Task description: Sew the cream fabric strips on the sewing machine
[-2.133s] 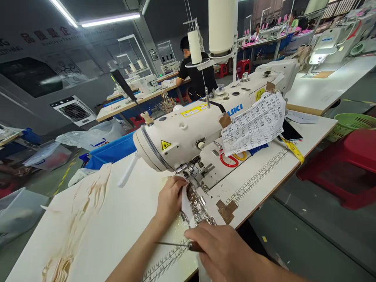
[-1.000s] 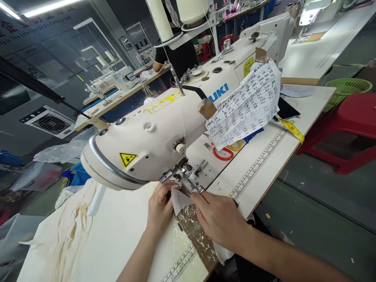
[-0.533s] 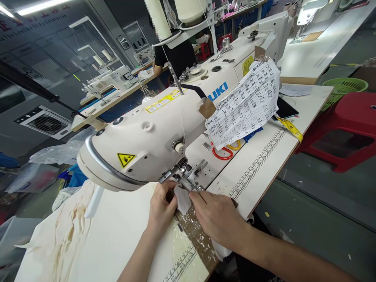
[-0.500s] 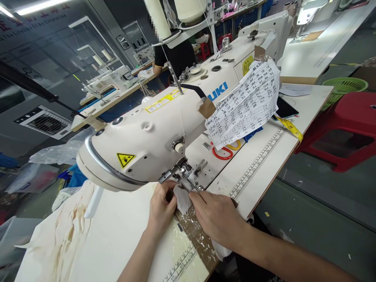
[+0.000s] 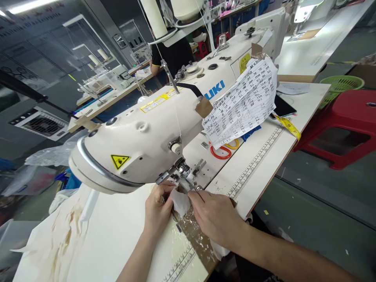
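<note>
A small piece of white fabric (image 5: 181, 202) lies at the needle area of a white sewing machine (image 5: 155, 133). My left hand (image 5: 158, 209) pinches the fabric's left edge, close under the presser foot (image 5: 188, 181). On the other side, my right hand (image 5: 216, 213) has its fingers closed on the fabric's right edge, beside the foot. More white cloth (image 5: 219, 250) hangs below my right hand at the table edge. Beneath the hands is a brown taped strip (image 5: 199, 239) on the table.
Red-handled scissors (image 5: 221, 152), a paper with handwriting (image 5: 241, 103), a phone (image 5: 283, 105) and a yellow tape measure (image 5: 289, 126) are to the right. A red stool (image 5: 340, 125) and green basket (image 5: 342, 84) stand beyond. A person in black (image 5: 173, 55) sits behind.
The view has shifted slightly, moving the machine a little left in the picture. Both hands keep their hold on the fabric, with hardly any movement relative to the machine.
</note>
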`<state>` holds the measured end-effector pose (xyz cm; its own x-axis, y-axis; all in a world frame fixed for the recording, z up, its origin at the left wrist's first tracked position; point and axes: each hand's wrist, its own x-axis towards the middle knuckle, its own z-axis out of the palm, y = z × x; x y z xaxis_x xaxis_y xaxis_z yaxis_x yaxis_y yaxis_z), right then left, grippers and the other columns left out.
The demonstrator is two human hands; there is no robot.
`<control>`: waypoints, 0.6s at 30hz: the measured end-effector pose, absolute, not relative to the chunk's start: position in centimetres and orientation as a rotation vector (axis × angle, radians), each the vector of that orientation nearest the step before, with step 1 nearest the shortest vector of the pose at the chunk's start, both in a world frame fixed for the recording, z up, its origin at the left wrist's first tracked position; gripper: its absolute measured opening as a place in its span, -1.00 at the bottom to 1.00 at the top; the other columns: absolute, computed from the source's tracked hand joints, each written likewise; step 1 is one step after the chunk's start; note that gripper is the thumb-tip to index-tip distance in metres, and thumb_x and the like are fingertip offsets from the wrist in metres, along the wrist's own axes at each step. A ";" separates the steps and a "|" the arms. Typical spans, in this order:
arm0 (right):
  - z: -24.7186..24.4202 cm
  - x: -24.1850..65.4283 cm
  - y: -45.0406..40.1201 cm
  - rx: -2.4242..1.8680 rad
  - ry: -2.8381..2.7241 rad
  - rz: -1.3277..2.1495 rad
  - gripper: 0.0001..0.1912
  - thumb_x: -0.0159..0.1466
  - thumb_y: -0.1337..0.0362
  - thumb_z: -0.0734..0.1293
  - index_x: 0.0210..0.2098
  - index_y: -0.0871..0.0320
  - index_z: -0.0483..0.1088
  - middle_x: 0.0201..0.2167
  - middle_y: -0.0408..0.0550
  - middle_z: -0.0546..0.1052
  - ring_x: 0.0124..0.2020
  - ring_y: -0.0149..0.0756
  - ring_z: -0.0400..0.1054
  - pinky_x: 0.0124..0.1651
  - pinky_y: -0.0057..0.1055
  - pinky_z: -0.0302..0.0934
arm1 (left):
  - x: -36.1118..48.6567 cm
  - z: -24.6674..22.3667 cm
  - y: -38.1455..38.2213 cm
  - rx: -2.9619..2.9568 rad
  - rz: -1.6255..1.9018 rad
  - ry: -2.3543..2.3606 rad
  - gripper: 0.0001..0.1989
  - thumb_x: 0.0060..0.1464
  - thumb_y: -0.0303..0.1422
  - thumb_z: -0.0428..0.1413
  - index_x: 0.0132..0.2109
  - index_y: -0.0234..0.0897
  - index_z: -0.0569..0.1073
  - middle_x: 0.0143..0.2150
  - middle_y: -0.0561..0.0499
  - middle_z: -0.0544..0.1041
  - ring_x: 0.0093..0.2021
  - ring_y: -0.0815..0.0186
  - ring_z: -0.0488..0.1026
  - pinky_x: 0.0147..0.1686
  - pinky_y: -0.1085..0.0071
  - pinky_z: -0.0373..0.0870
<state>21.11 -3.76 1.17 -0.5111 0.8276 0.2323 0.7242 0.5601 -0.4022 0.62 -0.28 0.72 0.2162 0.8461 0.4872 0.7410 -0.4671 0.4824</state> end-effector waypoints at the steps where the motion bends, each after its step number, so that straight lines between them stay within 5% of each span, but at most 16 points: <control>1: 1.2 21.1 -3.7 -1.270 -2.401 0.361 -0.67 0.37 0.45 0.23 0.12 0.29 0.32 -0.24 0.04 0.53 -0.33 -0.14 0.47 -0.44 -0.28 0.36 | 0.6 0.6 -0.3 2.414 1.093 1.499 -0.92 0.23 -0.43 0.12 -0.27 -0.21 0.45 -0.23 0.04 0.54 -0.20 0.33 0.50 -0.20 0.44 0.45; 7: 1.0 21.2 -3.9 -1.312 -2.410 0.339 -0.60 0.32 0.50 0.23 0.15 0.36 0.30 -0.18 0.15 0.57 -0.29 -0.08 0.51 -0.40 -0.25 0.37 | 0.7 0.7 -0.8 2.685 0.967 1.334 -0.80 0.25 -0.59 0.03 -0.07 -0.25 0.42 -0.11 -0.06 0.47 -0.09 0.28 0.44 -0.10 0.32 0.45; 12: 1.3 24.5 -7.3 -1.195 -2.212 0.584 -0.73 0.29 0.49 0.17 -0.07 0.16 0.36 -0.37 -0.06 0.57 -0.43 -0.16 0.50 -0.43 -0.30 0.28 | 1.2 1.8 -2.1 2.781 0.734 1.293 -0.66 0.24 -0.65 -0.08 0.08 -0.29 0.37 0.01 -0.18 0.41 -0.02 0.18 0.39 -0.09 0.22 0.49; 18: 0.8 28.6 -11.0 -1.032 -2.182 0.722 -0.68 0.31 0.50 0.05 -0.08 0.07 0.28 -0.33 -0.14 0.55 -0.37 -0.27 0.52 -0.34 -0.39 0.30 | 3.2 1.5 -3.0 2.907 0.562 1.543 -0.61 0.17 -0.67 -0.10 0.09 -0.39 0.37 0.03 -0.24 0.40 -0.04 0.08 0.37 -0.12 0.12 0.56</control>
<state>28.62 -10.95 0.78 -0.5088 0.8098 0.2921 0.4759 0.5473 -0.6885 3.16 -3.04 1.49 0.5210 0.7640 0.3806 0.8299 -0.5577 -0.0167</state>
